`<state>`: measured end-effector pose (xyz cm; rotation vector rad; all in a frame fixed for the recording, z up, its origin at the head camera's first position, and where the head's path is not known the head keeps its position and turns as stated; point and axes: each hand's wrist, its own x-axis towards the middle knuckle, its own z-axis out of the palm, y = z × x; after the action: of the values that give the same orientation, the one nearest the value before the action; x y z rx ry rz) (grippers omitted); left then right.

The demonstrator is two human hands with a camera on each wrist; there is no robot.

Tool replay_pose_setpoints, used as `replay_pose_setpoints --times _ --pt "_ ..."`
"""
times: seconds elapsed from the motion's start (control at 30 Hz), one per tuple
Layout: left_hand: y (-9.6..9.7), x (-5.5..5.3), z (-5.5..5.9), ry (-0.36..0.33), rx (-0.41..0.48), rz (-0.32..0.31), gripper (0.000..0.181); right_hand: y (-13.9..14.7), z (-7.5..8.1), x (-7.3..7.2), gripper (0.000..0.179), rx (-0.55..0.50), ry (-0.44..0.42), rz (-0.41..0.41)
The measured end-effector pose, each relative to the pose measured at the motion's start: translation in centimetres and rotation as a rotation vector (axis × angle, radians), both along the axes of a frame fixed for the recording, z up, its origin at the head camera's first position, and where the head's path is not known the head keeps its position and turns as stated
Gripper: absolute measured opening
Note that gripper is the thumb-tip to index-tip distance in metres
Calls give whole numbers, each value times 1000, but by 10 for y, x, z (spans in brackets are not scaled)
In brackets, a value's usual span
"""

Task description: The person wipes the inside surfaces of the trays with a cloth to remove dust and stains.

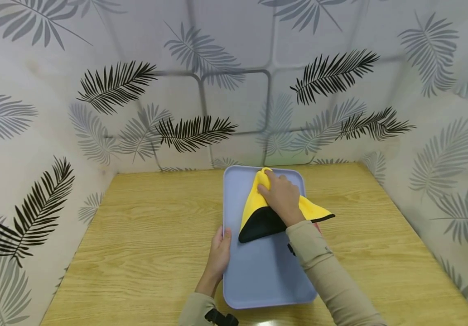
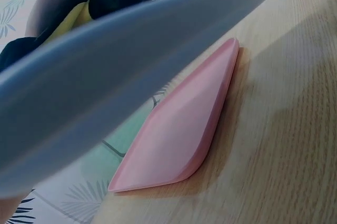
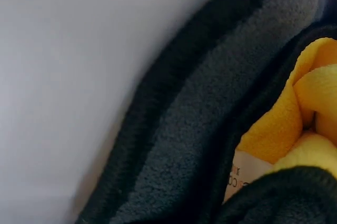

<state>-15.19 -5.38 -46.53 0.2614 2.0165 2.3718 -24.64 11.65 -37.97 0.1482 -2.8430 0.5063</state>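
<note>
A blue-lavender rectangular tray [image 1: 268, 276] is held up off the table, its underside showing in the left wrist view. My left hand [image 1: 219, 253] grips its left long rim, thumb on the upper side. In my right hand [image 1: 282, 194] is a cloth [image 1: 254, 199], yellow on one face and dark grey on the other, bunched under the fingers near the tray's far end. One yellow corner with a dark hem hangs past the right rim. In the right wrist view, the folded cloth [image 3: 184, 119] lies close over the tray, showing a small white label [image 3: 245, 171].
Under the raised tray, a pink tray [image 2: 179, 124] lies on the wooden table [image 1: 148, 244]; the head view shows only a sliver of it. Leaf-patterned sheeting [image 1: 238, 104] surrounds the table's back and sides.
</note>
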Motion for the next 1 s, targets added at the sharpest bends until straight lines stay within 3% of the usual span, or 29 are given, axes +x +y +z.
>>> replay_pose_setpoints --times 0.13,0.63,0.9,1.0 --pt "-1 -1 0 15 10 4 48 8 0 -2 49 -23 -20 -22" --pt "-8 -1 4 -50 -19 58 47 48 -6 -12 50 -25 -96 -113" --pt "-7 0 6 76 1 48 57 55 -6 -11 49 -31 -87 -118" --pt "-6 -1 7 39 3 48 54 54 -7 -10 49 -45 -68 -106"
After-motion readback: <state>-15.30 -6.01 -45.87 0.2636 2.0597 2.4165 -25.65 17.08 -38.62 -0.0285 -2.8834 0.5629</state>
